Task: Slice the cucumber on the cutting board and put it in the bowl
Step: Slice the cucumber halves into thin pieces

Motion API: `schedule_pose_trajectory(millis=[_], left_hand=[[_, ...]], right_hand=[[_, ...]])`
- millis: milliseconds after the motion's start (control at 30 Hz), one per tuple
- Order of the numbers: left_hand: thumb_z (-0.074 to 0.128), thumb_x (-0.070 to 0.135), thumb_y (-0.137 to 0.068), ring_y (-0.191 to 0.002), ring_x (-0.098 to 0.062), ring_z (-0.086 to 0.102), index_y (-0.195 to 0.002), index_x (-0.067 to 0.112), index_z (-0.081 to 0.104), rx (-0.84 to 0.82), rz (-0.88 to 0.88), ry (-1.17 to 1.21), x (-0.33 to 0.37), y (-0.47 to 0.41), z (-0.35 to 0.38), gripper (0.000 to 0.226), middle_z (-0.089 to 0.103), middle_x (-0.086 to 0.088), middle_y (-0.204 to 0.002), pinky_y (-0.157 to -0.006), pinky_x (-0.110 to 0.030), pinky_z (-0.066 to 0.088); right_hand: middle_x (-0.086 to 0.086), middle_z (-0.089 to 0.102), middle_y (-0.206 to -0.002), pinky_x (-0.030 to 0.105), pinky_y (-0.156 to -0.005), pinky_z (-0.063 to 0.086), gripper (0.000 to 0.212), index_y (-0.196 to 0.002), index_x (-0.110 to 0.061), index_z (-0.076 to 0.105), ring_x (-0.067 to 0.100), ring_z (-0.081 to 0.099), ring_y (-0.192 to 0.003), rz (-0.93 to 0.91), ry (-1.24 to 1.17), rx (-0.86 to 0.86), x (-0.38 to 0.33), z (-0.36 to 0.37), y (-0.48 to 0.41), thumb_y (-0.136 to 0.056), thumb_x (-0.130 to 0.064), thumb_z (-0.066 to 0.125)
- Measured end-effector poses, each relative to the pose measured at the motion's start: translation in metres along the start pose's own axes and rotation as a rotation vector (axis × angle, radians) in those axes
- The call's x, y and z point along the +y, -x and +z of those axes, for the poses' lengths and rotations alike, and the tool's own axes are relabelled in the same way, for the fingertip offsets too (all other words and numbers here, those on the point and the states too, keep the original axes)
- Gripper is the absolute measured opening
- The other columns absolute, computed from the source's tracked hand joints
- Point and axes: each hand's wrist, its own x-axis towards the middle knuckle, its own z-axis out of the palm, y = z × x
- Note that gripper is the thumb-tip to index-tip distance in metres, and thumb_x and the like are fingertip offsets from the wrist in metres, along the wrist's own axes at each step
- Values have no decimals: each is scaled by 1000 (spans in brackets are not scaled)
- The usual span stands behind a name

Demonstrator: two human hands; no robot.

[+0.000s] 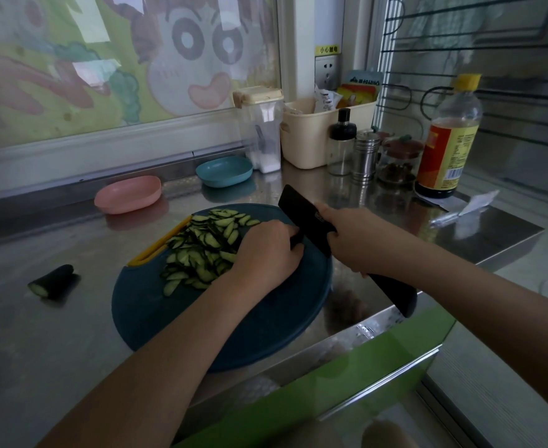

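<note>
A pile of thin cucumber slices [201, 244] lies on the round dark blue cutting board [259, 328]. My left hand [266, 253] rests curled on the right edge of the pile, fingers against the black knife blade [301, 211]; what it holds under the fingers is hidden. My right hand [353, 240] grips the black knife, its handle [395, 292] sticking out toward me. A cut cucumber end piece [52, 281] lies on the counter left of the board. A pink bowl [128, 194] and a blue bowl [224, 171] stand behind the board.
Steel counter [56, 318] with its front edge close to me. At the back right stand a salt container [263, 130], a cream basket [318, 130], small shakers [366, 156], a jar and a tall sauce bottle [450, 137]. A window wall runs behind.
</note>
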Motion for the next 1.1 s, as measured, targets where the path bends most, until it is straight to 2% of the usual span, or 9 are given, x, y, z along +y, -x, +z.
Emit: schedule_pose_trajectory(millis=[200, 433, 533, 633, 700, 900, 967, 1033, 1100], left_hand=[[51, 27, -94, -89, -21, 60, -117, 20, 67, 6, -13, -16, 0, 0, 2, 29, 66, -6, -97, -67, -24, 37], [49, 26, -95, -93, -23, 59, -120, 18, 65, -15, 19, -59, 0, -2, 1, 31, 65, -8, -102, -72, -30, 43], [47, 27, -95, -90, -24, 59, -116, 17, 66, -26, 32, -93, -1, -3, 1, 29, 64, -8, -98, -70, -31, 42], [48, 24, -95, -86, -23, 58, -113, 16, 67, -14, 45, -90, -1, -3, 1, 28, 63, -8, -94, -64, -28, 36], [49, 24, -94, -84, -22, 58, -112, 15, 67, -4, 42, -82, -1, -2, 1, 27, 63, -7, -93, -62, -27, 32], [50, 24, -93, -85, -22, 59, -114, 16, 67, 1, 23, -49, -1, 0, 2, 28, 65, -8, -95, -65, -29, 40], [50, 24, -93, -86, -23, 59, -115, 17, 66, 3, 26, -52, -1, 0, 2, 28, 64, -9, -95, -67, -31, 42], [50, 24, -93, -86, -24, 59, -114, 17, 67, 0, 23, -55, -1, 0, 2, 28, 65, -9, -95, -67, -31, 42], [49, 24, -94, -84, -23, 59, -112, 18, 68, 5, 19, -53, 0, 1, 2, 27, 65, -8, -93, -65, -30, 40]], right_hand=[[3, 46, -81, 28, -42, 54, 51, -141, -18, 35, 15, 52, -48, 15, 4, -17, -1, -2, 0, -91, -6, 36], [4, 47, -80, 29, -42, 54, 48, -139, -16, 35, 18, 54, -46, 11, 20, -31, -2, 1, -4, -92, -8, 36], [0, 44, -75, 21, -37, 45, 43, -135, -13, 37, 12, 48, -52, -1, 52, -23, -4, 6, -8, -92, -7, 38], [10, 53, -93, 23, -51, 40, 43, -136, -12, 36, 14, 43, -65, -12, 66, -6, -7, 13, -10, -93, -8, 40], [12, 52, -94, 28, -59, 40, 47, -139, -13, 33, 18, 43, -71, -3, 55, -1, -7, 18, -11, -93, -9, 40], [15, 57, -111, 27, -63, 41, 42, -132, -12, 42, 22, 50, -76, 27, 9, -14, -1, 17, -9, -90, -8, 41], [10, 55, -99, 26, -60, 41, 41, -131, -13, 44, 20, 50, -71, 23, -5, -6, 0, 16, -6, -90, -8, 41], [0, 45, -81, 20, -48, 38, 41, -131, -14, 44, 12, 43, -58, 15, -8, 10, 0, 16, -3, -90, -8, 41], [0, 41, -81, 18, -37, 36, 43, -132, -16, 42, 8, 39, -54, 20, -3, 21, 0, 14, -2, -90, -8, 41]])
